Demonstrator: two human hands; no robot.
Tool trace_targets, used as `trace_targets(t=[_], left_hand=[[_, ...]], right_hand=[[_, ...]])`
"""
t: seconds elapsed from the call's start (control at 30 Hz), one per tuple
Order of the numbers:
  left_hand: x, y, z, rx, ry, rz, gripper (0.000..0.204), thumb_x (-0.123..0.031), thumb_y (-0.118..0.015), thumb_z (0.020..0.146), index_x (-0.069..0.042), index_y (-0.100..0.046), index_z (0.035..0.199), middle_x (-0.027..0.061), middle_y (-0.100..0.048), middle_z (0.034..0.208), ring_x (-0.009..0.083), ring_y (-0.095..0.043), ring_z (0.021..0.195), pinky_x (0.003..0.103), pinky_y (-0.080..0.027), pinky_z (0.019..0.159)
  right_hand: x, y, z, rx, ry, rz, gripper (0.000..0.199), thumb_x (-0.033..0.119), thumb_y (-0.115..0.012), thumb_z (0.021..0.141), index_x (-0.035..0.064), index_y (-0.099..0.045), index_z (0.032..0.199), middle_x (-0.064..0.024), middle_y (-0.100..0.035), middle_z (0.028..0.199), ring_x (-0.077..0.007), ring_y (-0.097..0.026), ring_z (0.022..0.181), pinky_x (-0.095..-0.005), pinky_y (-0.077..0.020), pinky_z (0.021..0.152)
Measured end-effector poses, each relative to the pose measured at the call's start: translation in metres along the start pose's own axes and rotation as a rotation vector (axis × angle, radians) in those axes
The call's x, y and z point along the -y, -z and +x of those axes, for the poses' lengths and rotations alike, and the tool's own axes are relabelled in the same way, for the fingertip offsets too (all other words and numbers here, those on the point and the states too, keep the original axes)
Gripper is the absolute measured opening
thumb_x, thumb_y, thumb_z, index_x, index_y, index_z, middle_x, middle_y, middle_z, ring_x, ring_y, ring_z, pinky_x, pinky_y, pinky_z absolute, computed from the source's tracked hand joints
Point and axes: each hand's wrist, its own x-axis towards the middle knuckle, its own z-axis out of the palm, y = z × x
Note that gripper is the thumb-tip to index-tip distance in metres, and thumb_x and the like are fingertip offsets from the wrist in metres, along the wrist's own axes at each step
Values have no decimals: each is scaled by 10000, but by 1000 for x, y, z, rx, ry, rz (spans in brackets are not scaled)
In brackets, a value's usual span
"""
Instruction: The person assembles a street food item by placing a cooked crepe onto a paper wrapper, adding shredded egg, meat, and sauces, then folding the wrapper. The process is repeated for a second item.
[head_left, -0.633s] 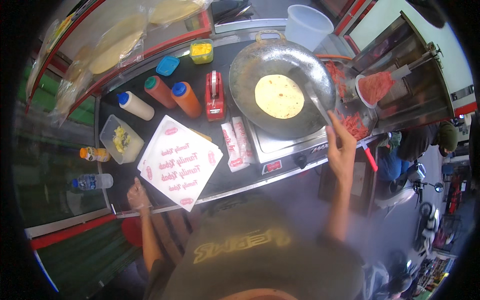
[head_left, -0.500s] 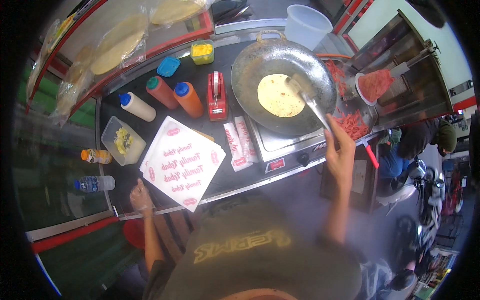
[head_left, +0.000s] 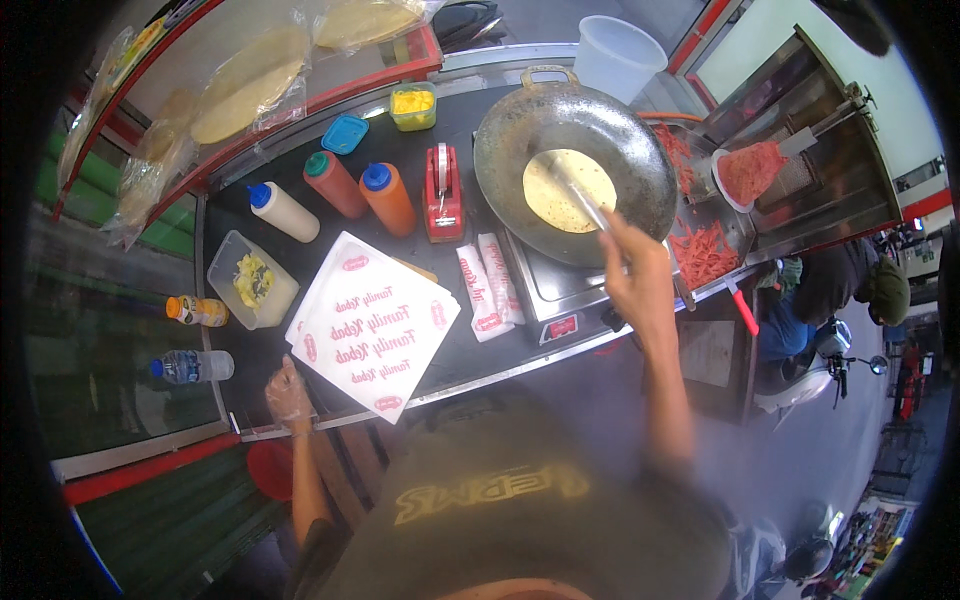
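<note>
My right hand [head_left: 638, 272] grips the metal handle of a spatula [head_left: 592, 212]. The blade, blurred by motion, is over a round pale flatbread [head_left: 556, 196] with browned specks. That bread lies flat in a wide dark wok [head_left: 640, 160] on a steel gas stove [head_left: 545, 285]. In a clear plastic glove, my left hand [head_left: 289, 396] rests at the counter's front edge with its fingers curled in. Beside it is a stack of white printed wrapping papers [head_left: 375, 330]; I see nothing held in that hand.
Three squeeze bottles [head_left: 385, 200], a red tape dispenser [head_left: 443, 195] and two wrapped rolls [head_left: 490, 290] stand or lie mid-counter. Tubs of shredded vegetables [head_left: 280, 300] and yellow pieces [head_left: 413, 105] are leftward and behind. Red meat shreds [head_left: 705, 255], a meat cone [head_left: 750, 172] and a red-handled knife [head_left: 745, 312] are right.
My right hand has moved left and slightly up, carrying the spatula from the flatbread's right edge to over its middle. My left hand stays by the papers. The view has shifted slightly.
</note>
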Motion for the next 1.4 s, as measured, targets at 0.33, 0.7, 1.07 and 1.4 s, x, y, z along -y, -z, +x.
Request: trace_targets(t=[0.33, 0.7, 1.07, 1.4], left_hand=[[-7, 4, -4, -32, -7, 18, 672, -484, -567, 1170, 82, -755, 860, 340, -728, 893, 552, -690, 824, 649, -487, 774], [-8, 3, 1, 14, -27, 38, 666, -476, -557, 1174, 72, -740, 841, 324, -706, 839, 522, -673, 769, 621, -474, 745], [-11, 5, -2, 74, 54, 0, 670, -478, -582, 1169, 74, -712, 811, 323, -663, 779, 506, -644, 681, 625, -443, 688], [-3, 0, -1, -47, -94, -29, 687, -479, -571, 1179, 89, -670, 806, 305, -637, 749, 460, -530, 607, 607, -406, 665]], right_hand=[[1, 2, -6, -100, -95, 5, 365, 121, -725, 1079, -8, -759, 1419, -329, -731, 943, -361, -642, 690, -439, -500, 688], [1, -15, 5, -100, -149, -18, 349, 118, -706, 1060, -12, -775, 1376, -319, -757, 994, -510, -752, 921, -544, -565, 806], [-35, 129, -7, 112, -477, -63, 374, 274, -699, 1118, -15, -831, 1314, -47, -745, 814, -83, -602, 779, -324, -489, 708], [-61, 47, 9, -10, -282, 222, 387, 237, -747, 1122, -32, -781, 1398, -36, -801, 1026, -86, -570, 861, -319, -473, 757]])
